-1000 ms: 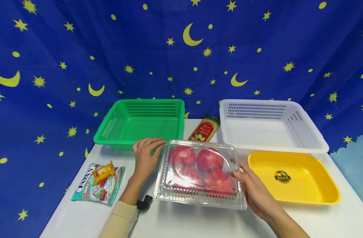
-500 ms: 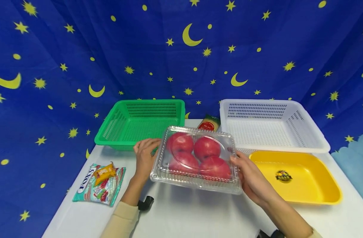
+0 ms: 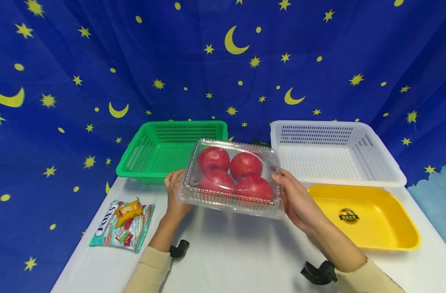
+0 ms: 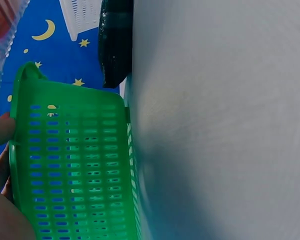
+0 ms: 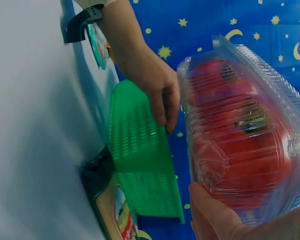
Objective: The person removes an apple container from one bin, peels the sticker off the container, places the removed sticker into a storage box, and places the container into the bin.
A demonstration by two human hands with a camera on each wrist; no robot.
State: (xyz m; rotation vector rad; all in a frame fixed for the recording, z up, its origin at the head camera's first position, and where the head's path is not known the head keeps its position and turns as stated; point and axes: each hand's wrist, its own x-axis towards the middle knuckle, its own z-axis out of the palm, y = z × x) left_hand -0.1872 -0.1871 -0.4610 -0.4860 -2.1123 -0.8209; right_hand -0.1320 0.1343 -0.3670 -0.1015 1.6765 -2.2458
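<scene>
My right hand point(image 3: 299, 199) grips the right side of a clear plastic clamshell box point(image 3: 228, 209), thumb on top. Several red apples point(image 3: 246, 165) show through its lid. The box is raised and tilted above the table, partly over the front right of a green basket point(image 3: 135, 162). At that basket's front rim, my left hand point(image 3: 177, 199) is partly covered by the box in the head view. The right wrist view shows the left hand point(image 5: 157, 87) pinching the green basket's rim. In the left wrist view, its fingers point(image 4: 1, 131) sit at the rim.
A white basket point(image 3: 318, 162) stands at the back right, with a yellow tray point(image 3: 369, 219) in front. On the left lie a Fox's candy bag point(image 3: 122, 234) and a small orange packet point(image 3: 129, 212) on it. A printed package point(image 5: 121, 212) lies beside the green basket.
My right hand has lifted the box of apples up and leftward, toward the green basket. The box now hides most of the printed package. My left hand stays at the basket's rim.
</scene>
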